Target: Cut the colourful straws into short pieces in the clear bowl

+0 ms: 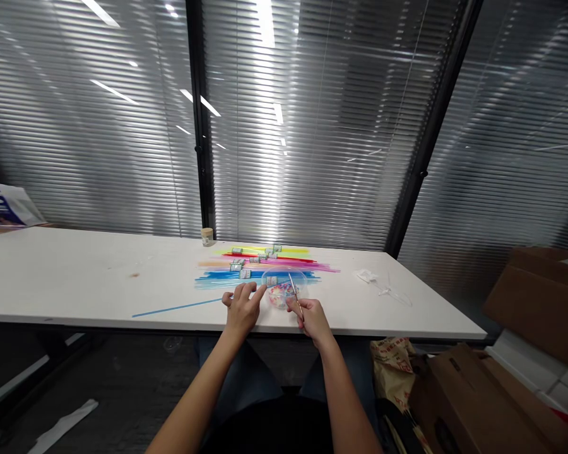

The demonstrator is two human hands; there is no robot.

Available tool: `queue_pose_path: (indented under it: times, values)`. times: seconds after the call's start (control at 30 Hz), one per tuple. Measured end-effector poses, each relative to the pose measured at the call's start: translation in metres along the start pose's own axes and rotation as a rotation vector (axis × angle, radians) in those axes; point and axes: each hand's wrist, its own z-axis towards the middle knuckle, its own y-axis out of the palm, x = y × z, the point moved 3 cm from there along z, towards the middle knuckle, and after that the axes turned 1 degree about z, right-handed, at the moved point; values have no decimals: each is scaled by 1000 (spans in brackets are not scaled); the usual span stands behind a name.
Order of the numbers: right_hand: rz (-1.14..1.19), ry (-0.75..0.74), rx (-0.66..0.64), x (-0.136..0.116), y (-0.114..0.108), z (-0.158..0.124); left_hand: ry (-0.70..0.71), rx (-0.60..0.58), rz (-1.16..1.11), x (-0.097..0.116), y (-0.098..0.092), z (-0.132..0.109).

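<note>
My left hand (242, 310) is closed, its fingers bent round a long thin blue strip (177, 308). The strip trails left across the table, and part of it is hidden under the hand. My right hand (312, 318) grips a slim pair of metal scissors (293, 287), blades pointing up and away from me. Just beyond both hands stands a clear round bowl (305, 277) with many small pink, white and blue pieces (279, 295) in it. The scissors are over the bowl's right part. A small printed label (271, 280) shows at its far left side.
Behind the bowl lie bundles of blue strips (218, 275), with pink, red and yellow ones farther back and several small labels among them. A lidded jar (207, 238) stands at the back edge. Crumpled clear plastic (365, 275) is at right. Cardboard boxes (459, 391) flank the table.
</note>
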Motion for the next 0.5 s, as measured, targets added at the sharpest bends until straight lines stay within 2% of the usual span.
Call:
queue_pose_path:
  times: [0.33, 0.5]
  values:
    - [-36, -128, 60, -6, 1, 0, -24, -69, -44, 0, 2, 0]
    - [159, -55, 120, -4, -10, 0, -60, -49, -67, -2, 1, 0]
